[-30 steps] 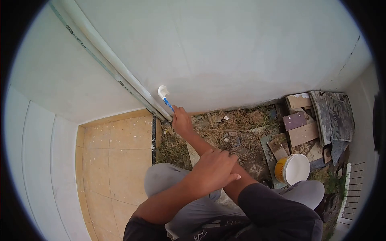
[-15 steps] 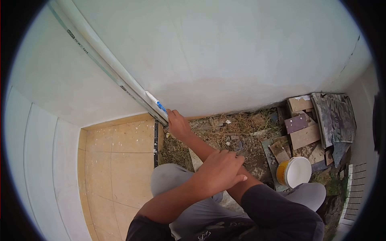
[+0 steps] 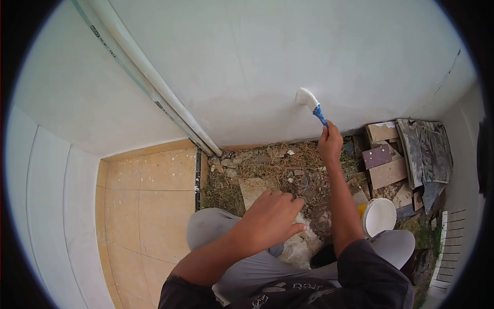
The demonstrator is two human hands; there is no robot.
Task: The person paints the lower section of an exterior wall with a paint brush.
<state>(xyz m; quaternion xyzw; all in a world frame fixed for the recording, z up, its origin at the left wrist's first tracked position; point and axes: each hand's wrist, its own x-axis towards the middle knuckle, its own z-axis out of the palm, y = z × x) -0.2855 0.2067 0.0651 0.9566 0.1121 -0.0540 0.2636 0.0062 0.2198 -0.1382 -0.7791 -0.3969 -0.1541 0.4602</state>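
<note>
My right hand [image 3: 331,141] is wrapped round the blue, paint-flecked handle of a paintbrush [image 3: 314,105]. The brush's white-coated bristles touch the pale wall [image 3: 247,56], just above a patch with a faint pinkish tint. My left hand [image 3: 272,217] hangs palm down in front of my knees with nothing in it, the thumb apart from loosely bent fingers. Close to my right knee stands a white bucket [image 3: 381,217] with a yellow side, tilted so that its white inside shows.
Two pipes [image 3: 159,85] run down the wall at the left to the ground. Beige tiles [image 3: 164,211] with white spots lie on the left. Dry grass and rubble [image 3: 278,165] line the wall's foot. Broken tiles and boards [image 3: 388,175] are piled right, near a white wire rack [image 3: 447,250].
My right hand has carried the paintbrush from beside the pipes rightward to the middle of the wall. My left hand no longer rests on my right forearm.
</note>
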